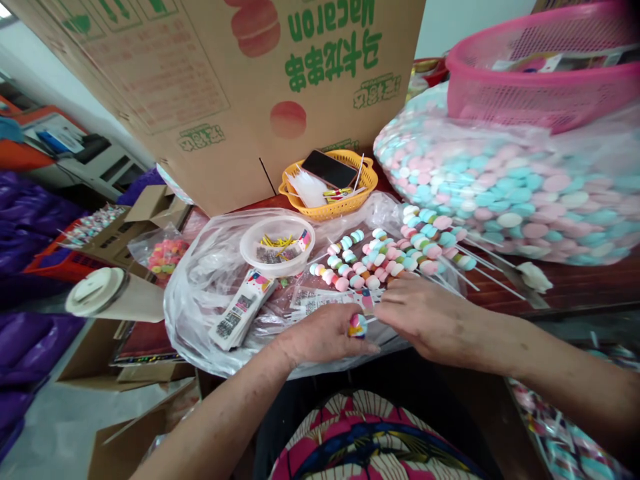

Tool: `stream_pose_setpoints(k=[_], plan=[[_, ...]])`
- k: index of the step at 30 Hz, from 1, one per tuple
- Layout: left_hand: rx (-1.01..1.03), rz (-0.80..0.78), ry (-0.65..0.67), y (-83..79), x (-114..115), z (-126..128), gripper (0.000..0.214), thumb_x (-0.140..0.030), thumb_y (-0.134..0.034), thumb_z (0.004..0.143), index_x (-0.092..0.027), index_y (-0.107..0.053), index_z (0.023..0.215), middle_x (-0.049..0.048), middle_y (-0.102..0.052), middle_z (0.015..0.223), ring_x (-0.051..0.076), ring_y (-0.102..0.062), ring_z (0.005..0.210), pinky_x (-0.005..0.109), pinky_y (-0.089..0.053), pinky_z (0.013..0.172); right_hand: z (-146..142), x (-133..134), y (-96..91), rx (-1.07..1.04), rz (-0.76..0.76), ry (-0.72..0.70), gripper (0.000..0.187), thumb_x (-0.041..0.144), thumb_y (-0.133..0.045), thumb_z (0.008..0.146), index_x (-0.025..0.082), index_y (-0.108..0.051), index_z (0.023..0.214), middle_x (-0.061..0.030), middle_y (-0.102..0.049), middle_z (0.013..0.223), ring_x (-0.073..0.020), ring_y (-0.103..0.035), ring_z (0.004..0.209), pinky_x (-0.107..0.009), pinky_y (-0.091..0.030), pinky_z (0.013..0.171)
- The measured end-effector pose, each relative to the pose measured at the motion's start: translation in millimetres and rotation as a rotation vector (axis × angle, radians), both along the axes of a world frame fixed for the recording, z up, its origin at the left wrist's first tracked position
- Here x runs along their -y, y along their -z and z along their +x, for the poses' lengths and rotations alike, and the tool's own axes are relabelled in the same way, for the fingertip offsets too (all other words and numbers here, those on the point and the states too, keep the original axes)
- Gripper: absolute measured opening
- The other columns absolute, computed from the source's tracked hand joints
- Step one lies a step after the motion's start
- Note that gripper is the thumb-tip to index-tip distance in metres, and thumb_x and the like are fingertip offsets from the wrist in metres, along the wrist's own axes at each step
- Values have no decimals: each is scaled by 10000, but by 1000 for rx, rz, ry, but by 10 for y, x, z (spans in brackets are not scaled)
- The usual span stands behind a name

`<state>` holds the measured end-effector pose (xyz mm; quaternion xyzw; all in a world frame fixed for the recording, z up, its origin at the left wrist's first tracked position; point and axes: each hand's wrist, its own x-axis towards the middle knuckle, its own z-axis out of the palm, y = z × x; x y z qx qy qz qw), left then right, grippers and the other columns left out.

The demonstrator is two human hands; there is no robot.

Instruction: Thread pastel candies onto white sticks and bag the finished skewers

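My left hand (327,333) is closed around a small colourful candy piece (357,325) in pink, yellow and blue, perhaps in a wrapper; most of it is hidden in the fingers. Close beside it, my right hand (417,313) has its fingers bent and pressed together, and whatever they hold is hidden. Printed clear wrappers (325,300) lie flat just beyond my left hand. Past both hands, marshmallow skewers (377,260) in pink, white, blue and brown lie in a pile, their white sticks pointing right.
A stack of printed labels (243,310) and a round tub of gold twist ties (277,247) sit on plastic sheeting. Behind are a yellow basket (330,208) with a phone (330,169), a carton (200,80), and a marshmallow bag (520,187) under a pink basket (540,93). A lidded cup (117,295) stands left.
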<state>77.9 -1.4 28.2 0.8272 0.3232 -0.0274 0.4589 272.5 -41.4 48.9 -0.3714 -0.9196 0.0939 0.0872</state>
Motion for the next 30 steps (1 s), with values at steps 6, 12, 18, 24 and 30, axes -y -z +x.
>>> stream_pose_setpoints(k=[6, 12, 18, 24, 30], plan=[[84, 20, -113, 3, 4, -17, 591, -439, -714, 688, -202, -529, 1197, 64, -644, 1099, 230, -586, 970, 337, -458, 835, -76, -38, 92, -32, -116, 49, 145, 111, -463, 814, 140, -597, 768, -61, -622, 739, -165, -525, 687, -280, -325, 634], [-35, 79, -37, -130, -50, -412, 234, -283, -541, 816, -193, -575, 1030, 44, -635, 943, 190, -567, 854, 315, -441, 785, 210, -95, -49, -106, -35, 55, 263, 144, -368, 885, 173, -514, 668, -17, -538, 643, -140, -443, 611, -260, -287, 588], [-2, -662, -38, -195, -75, -565, 306, -324, -653, 698, -212, -537, 957, -46, -501, 657, 104, -462, 509, 250, -421, 496, 271, -67, -237, -126, -3, -34, 295, 117, -360, 895, 179, -486, 635, -1, -486, 615, -136, -422, 623, -262, -289, 608], [8, -281, 10, -271, -57, -374, 291, -345, -674, 700, -198, -563, 925, -13, -585, 809, 161, -547, 731, 301, -465, 712, 74, -26, -184, -163, -80, -26, 252, 149, -373, 908, 167, -549, 729, -16, -549, 671, -138, -476, 661, -253, -327, 625], [-2, -445, 4, -271, -39, -336, 249, -339, -682, 693, -183, -538, 825, -39, -526, 660, 104, -500, 562, 232, -438, 535, 34, -66, -174, -119, 43, -106, 263, 101, -371, 880, 171, -583, 742, -23, -566, 658, -148, -477, 657, -275, -301, 612]])
